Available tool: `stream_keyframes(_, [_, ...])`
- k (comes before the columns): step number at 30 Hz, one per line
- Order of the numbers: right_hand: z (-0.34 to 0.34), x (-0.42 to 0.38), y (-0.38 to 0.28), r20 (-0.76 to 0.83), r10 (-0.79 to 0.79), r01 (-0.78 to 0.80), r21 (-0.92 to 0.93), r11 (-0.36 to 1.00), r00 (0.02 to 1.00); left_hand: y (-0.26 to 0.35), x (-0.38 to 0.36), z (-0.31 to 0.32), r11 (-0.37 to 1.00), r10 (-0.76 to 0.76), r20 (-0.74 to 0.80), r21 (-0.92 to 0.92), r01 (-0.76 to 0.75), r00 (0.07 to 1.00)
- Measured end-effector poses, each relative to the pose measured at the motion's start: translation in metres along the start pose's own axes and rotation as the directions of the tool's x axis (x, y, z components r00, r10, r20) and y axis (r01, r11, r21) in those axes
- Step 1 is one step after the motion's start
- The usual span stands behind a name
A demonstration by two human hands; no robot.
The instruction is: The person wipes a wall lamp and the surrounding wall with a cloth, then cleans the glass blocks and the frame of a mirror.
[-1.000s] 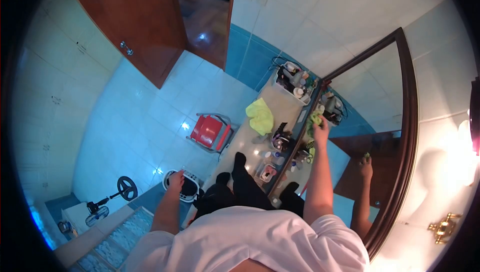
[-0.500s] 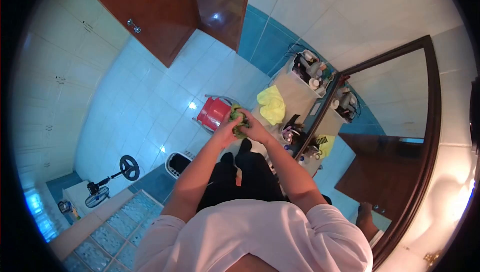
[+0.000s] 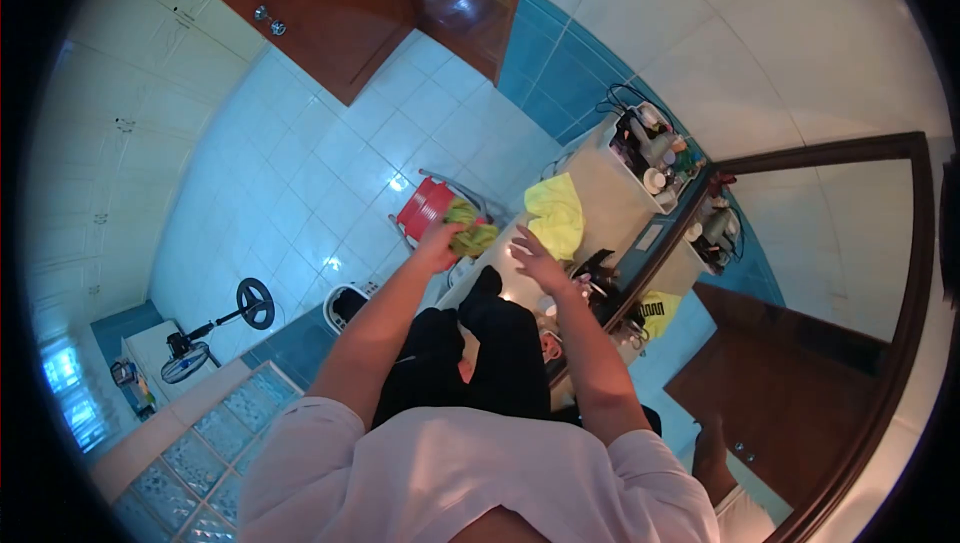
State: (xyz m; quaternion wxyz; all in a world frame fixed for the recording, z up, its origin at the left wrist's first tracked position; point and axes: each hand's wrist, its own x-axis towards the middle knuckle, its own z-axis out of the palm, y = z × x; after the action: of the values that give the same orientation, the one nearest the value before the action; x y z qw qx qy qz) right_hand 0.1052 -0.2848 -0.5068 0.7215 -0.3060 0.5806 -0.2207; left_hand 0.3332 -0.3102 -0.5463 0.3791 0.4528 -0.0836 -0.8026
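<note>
A crumpled green cloth (image 3: 473, 233) hangs from my left hand (image 3: 437, 247), whose fingers are closed on its near side. Behind it, a red seat (image 3: 425, 206) with metal legs stands on the floor, partly covered by the cloth in this view. My right hand (image 3: 537, 261) is empty, its fingers spread over the counter edge. Just beyond those fingertips a bright yellow cloth (image 3: 555, 215) lies draped on the counter (image 3: 606, 193).
A white basket (image 3: 650, 163) full of bottles and cables sits at the counter's far end. Dark-framed mirror (image 3: 800, 273) runs along the right. Small items crowd the counter near my right forearm. A brown door (image 3: 300, 3) stands ahead, and a fan (image 3: 187, 363) at left.
Both hands were together on the green cloth. My right hand has let go and moved right toward the yellow cloth; my left hand keeps the green cloth, now hanging looser.
</note>
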Motion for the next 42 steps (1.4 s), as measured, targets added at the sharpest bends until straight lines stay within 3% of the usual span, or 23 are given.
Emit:
stream_keyframes(2, [0.031,-0.002,-0.025,-0.098,0.041,-0.03,0.112,0.993,0.994,-0.009,0.01,0.016,0.986,-0.144,0.1,0.1,0.134,0.985])
stream_keyframes(4, [0.03,0.023,-0.011,-0.074,-0.195,0.2,0.072,0.977,0.978,-0.011,0.013,0.027,0.936,-0.314,0.095,0.196,0.291,0.945])
stream_keyframes(5, [0.028,0.036,0.0,-0.059,-0.307,0.31,0.055,0.949,0.95,-0.02,0.03,0.011,0.926,-0.257,0.197,0.329,0.183,0.946])
stream_keyframes(8, [0.0,0.06,0.01,-0.07,-0.224,0.232,0.129,0.964,0.972,0.019,0.024,-0.005,0.931,-0.29,0.179,0.28,0.234,0.94])
stream_keyframes(9, [-0.002,0.06,0.005,-0.128,-0.225,0.244,0.159,0.957,0.966,0.011,0.031,-0.022,0.949,-0.17,0.035,0.275,0.154,0.985])
stream_keyframes(12, [-0.009,0.07,0.004,-0.165,-0.243,0.261,0.093,0.961,0.956,0.016,0.039,-0.048,0.971,-0.06,-0.246,0.212,0.114,0.967])
stream_keyframes(15, [-0.011,0.077,0.006,-0.148,-0.262,0.28,0.111,0.954,0.954,0.026,0.041,-0.047,0.97,-0.095,-0.327,0.183,0.162,0.94])
stream_keyframes(18, [-0.026,0.089,0.009,-0.146,-0.296,0.314,0.121,0.942,0.944,0.03,0.062,-0.068,0.959,-0.027,-0.239,0.267,0.093,0.971])
stream_keyframes(24, [-0.081,0.107,0.012,-0.239,-0.327,0.354,0.08,0.932,0.915,0.062,0.067,-0.074,0.881,0.051,-0.276,0.465,0.087,0.96])
stream_keyframes(27, [-0.119,0.126,0.024,-0.267,-0.314,0.334,0.032,0.942,0.911,0.069,0.059,-0.09,0.838,0.099,-0.349,0.534,0.11,0.932])
stream_keyframes(30, [-0.15,0.14,0.024,-0.267,-0.318,0.352,0.089,0.932,0.91,0.08,0.059,-0.129,0.831,0.066,-0.499,0.506,0.229,0.864])
stream_keyframes(36, [-0.187,0.166,-0.002,-0.27,-0.346,0.375,0.063,0.925,0.898,0.101,0.083,-0.154,0.812,0.158,-0.52,0.553,0.189,0.839])
stream_keyframes(39, [-0.21,0.18,-0.005,-0.214,-0.418,0.406,-0.101,0.908,0.883,0.111,0.116,-0.128,0.652,0.129,-0.425,0.717,0.246,0.896])
stream_keyframes(41, [-0.24,0.194,-0.032,-0.136,-0.542,0.466,-0.366,0.805,0.829,0.145,0.156,-0.096,0.342,0.066,-0.421,0.861,0.376,0.904])
stream_keyframes(42, [-0.264,0.203,-0.047,-0.068,-0.613,0.495,-0.525,0.692,0.787,0.175,0.162,-0.07,0.191,0.067,-0.154,0.972,0.139,0.986])
